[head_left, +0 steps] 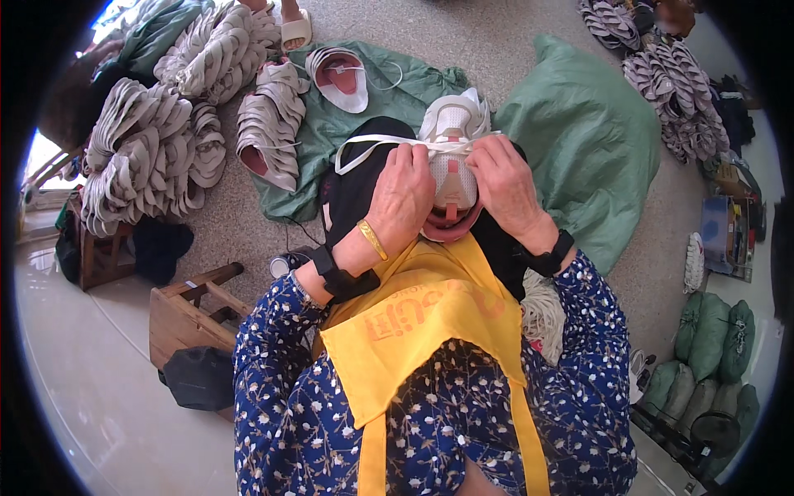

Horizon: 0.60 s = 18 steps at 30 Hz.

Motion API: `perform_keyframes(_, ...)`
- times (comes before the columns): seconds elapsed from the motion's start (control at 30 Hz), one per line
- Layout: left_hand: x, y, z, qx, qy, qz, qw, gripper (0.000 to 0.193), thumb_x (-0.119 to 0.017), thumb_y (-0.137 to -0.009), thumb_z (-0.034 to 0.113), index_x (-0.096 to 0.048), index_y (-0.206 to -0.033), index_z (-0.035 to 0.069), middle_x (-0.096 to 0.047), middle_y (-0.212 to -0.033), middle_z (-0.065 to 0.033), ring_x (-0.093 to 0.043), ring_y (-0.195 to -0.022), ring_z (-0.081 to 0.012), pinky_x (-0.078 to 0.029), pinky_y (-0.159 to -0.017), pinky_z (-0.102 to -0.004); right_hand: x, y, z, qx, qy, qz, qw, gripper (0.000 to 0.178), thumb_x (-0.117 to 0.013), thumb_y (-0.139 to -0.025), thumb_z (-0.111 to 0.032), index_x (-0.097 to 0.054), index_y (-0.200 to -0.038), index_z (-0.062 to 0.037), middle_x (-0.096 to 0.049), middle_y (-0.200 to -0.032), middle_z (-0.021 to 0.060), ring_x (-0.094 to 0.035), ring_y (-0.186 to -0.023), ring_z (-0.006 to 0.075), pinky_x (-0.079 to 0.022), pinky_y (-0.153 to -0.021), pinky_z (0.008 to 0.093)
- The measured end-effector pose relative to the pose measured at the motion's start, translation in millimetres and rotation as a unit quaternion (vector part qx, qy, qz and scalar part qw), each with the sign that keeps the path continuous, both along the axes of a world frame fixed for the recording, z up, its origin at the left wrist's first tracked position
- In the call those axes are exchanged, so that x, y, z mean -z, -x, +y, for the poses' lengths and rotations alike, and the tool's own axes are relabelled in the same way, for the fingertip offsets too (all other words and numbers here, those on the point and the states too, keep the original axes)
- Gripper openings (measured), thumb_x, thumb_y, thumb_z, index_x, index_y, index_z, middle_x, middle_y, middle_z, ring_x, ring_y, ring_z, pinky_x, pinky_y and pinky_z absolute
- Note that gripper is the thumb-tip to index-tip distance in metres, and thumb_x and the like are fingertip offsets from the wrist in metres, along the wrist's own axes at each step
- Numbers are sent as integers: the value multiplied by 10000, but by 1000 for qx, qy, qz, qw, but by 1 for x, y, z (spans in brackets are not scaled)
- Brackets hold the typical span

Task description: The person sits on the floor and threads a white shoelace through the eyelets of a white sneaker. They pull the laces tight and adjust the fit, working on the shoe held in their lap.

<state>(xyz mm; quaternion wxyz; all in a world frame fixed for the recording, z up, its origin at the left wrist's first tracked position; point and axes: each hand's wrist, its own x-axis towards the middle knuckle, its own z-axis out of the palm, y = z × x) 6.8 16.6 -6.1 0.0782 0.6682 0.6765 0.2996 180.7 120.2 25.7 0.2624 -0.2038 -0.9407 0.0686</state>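
Note:
A white and pink shoe upper (452, 188) rests on my lap, its reddish-pink lining toward me. My left hand (404, 190) is closed at its left side, with the fingertips pinching a white shoelace (372, 142) that loops out to the left over my dark trouser leg. On the other side my right hand (506, 186) is closed too, its thumb and fingers gripping the lace near the eyelets. Between the hands the lace runs across the tongue. Below the upper, a yellow apron (422, 310) covers my lap.
Stacks of grey-white shoe uppers (141, 153) stand at the left, another stack (273, 124) nearer. A single upper (339, 78) lies on green sheeting (298, 178). A full green sack (579, 140) is at the right. A wooden stool (186, 322) stands left; white laces (543, 310) bundle beside me.

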Motion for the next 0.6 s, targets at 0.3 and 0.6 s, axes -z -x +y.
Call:
perform_keyframes(0.3, 3, 3, 1, 16, -33, -104, 994, 223, -568, -873, 1, -497, -1080, -47, -545, -1002, -248, -552, -981, -444, -472, -849, -493, -9, 17, -27, 22, 213, 21, 977, 74, -639, -921, -50, -597, -960, -3, -622, -956, 162, -649, -893, 390, -529, -739, 469)
perform_keyframes(0.6, 8, 5, 8, -4, -63, -138, 988, 215, -547, -863, -21, -500, -1073, -18, -582, -903, -228, -598, -877, -439, -492, -770, -505, 10, 41, -3, 28, 128, -62, 989, 91, -664, -870, -80, -637, -914, -5, -628, -909, 171, -665, -803, 397, -545, -707, 456)
